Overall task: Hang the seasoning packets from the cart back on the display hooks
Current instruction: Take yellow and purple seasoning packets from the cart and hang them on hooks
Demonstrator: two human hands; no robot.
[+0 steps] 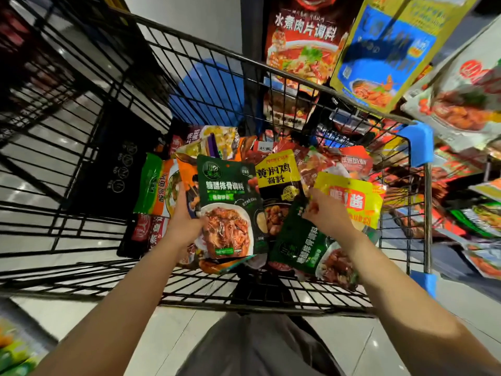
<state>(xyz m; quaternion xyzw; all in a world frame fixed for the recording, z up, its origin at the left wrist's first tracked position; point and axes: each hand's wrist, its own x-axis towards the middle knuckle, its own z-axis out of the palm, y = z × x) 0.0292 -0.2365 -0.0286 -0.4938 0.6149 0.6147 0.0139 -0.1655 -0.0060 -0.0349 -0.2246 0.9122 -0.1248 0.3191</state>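
A black wire shopping cart [271, 290] holds a heap of seasoning packets. My left hand [184, 221] grips a dark green packet [227, 202] with a rib dish pictured on it, holding it upright above the heap by its left edge. My right hand [328, 213] reaches into the pile, its fingers curled at the edge of a yellow packet [355, 199] with red characters; whether it grips that packet is unclear. A second dark green packet [301, 240] lies under that wrist. A black and yellow packet [279, 183] lies between my hands.
Packets hang on the display at the upper right: a red one [303, 42], a blue and yellow one [387, 50] and a pale one [461, 99]. More stock fills shelves at the right [479, 213]. A second black cart [54, 131] stands to the left. The floor is glossy tile.
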